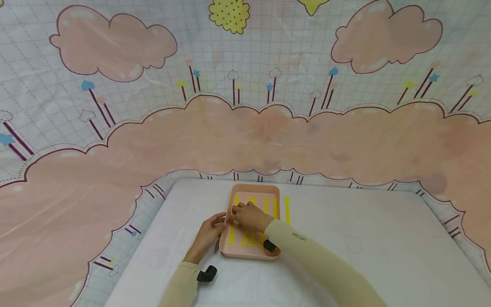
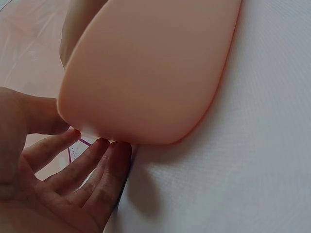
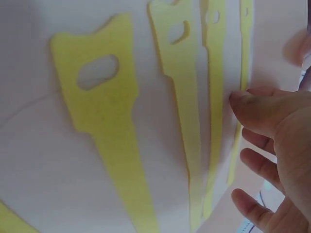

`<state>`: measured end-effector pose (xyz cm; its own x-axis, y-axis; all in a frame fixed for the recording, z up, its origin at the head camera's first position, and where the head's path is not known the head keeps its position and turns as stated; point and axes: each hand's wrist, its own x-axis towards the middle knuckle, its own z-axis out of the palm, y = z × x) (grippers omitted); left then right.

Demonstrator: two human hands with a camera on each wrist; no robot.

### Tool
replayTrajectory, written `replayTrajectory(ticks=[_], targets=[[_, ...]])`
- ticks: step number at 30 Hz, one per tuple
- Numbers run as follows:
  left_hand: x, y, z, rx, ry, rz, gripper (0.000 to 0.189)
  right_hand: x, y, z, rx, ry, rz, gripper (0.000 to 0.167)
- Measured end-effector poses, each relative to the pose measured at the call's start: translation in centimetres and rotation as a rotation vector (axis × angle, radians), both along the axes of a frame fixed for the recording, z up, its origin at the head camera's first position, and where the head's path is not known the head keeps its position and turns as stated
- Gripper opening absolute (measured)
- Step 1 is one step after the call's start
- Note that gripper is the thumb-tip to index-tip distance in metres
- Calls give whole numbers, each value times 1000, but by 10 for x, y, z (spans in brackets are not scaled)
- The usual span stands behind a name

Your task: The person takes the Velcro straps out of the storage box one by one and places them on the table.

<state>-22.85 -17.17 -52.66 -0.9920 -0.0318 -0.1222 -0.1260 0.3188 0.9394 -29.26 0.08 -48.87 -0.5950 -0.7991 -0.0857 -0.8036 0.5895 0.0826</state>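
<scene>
While the left hand (image 1: 209, 232) touches the tray (image 1: 247, 256) along its left wall with loose fingers, the right hand (image 1: 251, 216), nearer the leftmost strip (image 1: 231, 238), bends over it; whether it pinches, I cannot tell. That strip lies inside, long axis near to far.

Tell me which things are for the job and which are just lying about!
Probably for the job:
peach tray, touched by the left fingers
yellow strips in it, close to the right fingers

Just about:
lone yellow strip beside the tray, though it might belong too
cloud-patterned cloth behind
</scene>
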Motion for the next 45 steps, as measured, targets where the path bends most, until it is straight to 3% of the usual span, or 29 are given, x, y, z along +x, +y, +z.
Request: replayTrajectory(ticks=[14,22,36,45], targets=[[2,0,1,6,8,-7,44,-6,2,-6,22,52,43,31],[1,-1,0,9,-8,2,46,-9,-1,-12,29,107,112,30],[-3,-2,-1,-1,-9,4,47,-10,-3,-13,35,116,107,28],[1,-4,2,-10,-5,-8,46,-7,-5,-12,33,129,124,32]])
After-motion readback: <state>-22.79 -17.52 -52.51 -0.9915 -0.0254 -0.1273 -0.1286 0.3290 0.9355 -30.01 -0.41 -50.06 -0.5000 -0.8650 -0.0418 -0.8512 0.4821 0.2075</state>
